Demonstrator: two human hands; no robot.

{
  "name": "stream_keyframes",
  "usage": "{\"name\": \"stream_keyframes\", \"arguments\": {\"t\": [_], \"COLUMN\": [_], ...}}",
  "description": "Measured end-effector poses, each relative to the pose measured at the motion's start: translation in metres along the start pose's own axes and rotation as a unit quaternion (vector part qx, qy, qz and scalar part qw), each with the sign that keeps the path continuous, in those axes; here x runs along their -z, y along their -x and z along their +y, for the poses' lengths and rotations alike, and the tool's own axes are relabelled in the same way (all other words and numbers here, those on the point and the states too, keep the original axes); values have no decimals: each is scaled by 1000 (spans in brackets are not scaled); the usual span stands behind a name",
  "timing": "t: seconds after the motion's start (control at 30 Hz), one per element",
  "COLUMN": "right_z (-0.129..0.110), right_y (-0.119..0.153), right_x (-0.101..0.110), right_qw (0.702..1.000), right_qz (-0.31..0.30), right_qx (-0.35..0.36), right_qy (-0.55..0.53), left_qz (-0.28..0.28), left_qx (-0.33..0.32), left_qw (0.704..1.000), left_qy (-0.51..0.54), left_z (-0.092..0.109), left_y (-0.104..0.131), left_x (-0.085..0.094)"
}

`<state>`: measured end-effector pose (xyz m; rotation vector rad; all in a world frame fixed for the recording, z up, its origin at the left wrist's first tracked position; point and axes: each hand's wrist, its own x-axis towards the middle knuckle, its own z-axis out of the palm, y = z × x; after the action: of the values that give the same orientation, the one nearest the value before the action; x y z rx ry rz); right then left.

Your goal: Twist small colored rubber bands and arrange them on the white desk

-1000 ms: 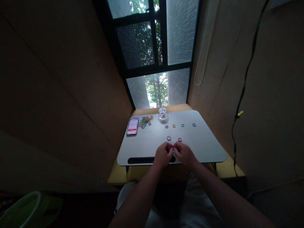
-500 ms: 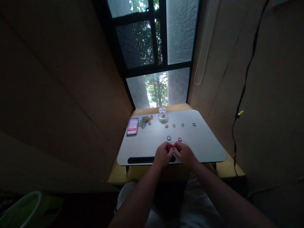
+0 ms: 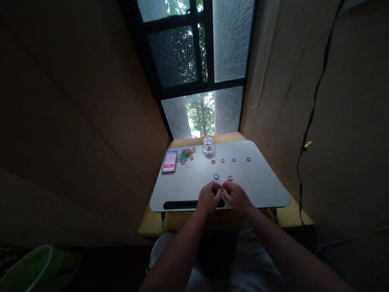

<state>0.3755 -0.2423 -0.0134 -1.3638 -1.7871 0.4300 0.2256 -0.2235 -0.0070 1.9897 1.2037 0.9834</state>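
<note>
My left hand (image 3: 210, 197) and my right hand (image 3: 236, 196) meet at the fingertips over the front of the white table (image 3: 182, 184). Both are closed in a pinch around a tiny reddish thing, too small to make out. Just beyond them lie a purple ring (image 3: 216, 177) and a pink ring (image 3: 230, 178). Farther back, a row holds a red ring (image 3: 213, 162), a yellow ring (image 3: 223, 161), a green ring (image 3: 234, 160) and a blue ring (image 3: 248, 159). A pile of coloured rings (image 3: 186, 154) sits at the back left.
A phone (image 3: 169, 162) lies at the table's left edge. A clear round container (image 3: 208, 148) stands at the back. The black slot (image 3: 180, 205) runs along the front edge. A green basin (image 3: 42, 267) is at the lower left, and a black cable (image 3: 314, 101) hangs at right.
</note>
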Motion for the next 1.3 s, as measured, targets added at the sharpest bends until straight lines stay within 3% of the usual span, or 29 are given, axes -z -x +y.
{"name": "stream_keyframes", "arguments": {"t": [1.3], "right_z": [-2], "right_y": [0], "right_x": [1], "right_qw": [1000], "right_qz": [-2], "right_qx": [-3], "right_qy": [-5], "left_qz": [3], "left_qx": [6], "left_qw": [1000], "left_qy": [-5], "left_z": [0], "left_y": [0], "left_x": [0]}}
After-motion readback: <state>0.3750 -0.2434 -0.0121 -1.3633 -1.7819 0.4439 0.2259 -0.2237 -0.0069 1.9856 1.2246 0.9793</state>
